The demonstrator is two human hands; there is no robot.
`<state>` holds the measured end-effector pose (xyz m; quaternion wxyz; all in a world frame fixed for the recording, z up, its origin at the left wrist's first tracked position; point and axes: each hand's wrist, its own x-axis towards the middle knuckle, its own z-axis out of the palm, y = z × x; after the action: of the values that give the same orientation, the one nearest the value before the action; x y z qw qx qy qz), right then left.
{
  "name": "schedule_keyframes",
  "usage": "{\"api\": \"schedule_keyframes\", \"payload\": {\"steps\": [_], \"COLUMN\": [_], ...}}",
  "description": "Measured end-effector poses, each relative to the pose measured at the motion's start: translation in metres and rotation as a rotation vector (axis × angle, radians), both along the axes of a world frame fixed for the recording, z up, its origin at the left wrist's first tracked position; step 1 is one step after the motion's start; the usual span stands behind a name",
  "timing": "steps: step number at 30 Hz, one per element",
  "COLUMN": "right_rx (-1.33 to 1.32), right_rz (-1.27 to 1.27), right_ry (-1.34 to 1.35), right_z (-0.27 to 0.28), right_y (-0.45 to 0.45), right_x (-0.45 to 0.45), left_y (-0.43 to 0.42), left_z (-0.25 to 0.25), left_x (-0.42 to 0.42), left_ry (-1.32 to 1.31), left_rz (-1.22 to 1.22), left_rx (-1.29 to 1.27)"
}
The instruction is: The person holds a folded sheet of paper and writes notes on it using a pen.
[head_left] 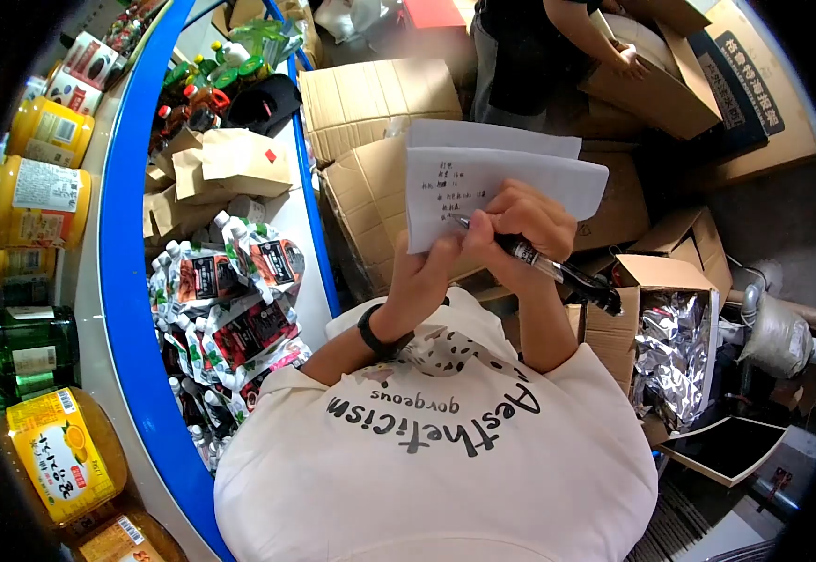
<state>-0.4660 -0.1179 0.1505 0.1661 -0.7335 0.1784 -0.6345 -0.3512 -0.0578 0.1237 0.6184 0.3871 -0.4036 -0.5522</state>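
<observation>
White folded paper sheets with several short handwritten lines are held up in front of my chest. My left hand, with a dark band on its wrist, grips their lower edge. In my right hand is a black pen, its tip touching the paper at the lowest line of writing. The right hand's fingers are closed round the pen and cover part of the sheet.
Cardboard boxes stand ahead. An open carton holds silver pouches at right. A blue-edged shelf at left bears pouches, bottles and paper bags. Jars line the far left. Another person's hand touches a box.
</observation>
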Motion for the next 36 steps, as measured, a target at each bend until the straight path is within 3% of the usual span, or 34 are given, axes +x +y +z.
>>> {"api": "schedule_keyframes", "payload": {"steps": [36], "right_rx": [0.009], "right_rz": [0.008], "right_ry": [0.018], "right_z": [0.0029], "right_y": [0.0043], "right_x": [0.0016], "left_y": [0.0016], "left_z": [-0.0075], "left_x": [0.0029], "left_ry": [-0.054], "left_rz": [0.019], "left_rx": [-0.034]}}
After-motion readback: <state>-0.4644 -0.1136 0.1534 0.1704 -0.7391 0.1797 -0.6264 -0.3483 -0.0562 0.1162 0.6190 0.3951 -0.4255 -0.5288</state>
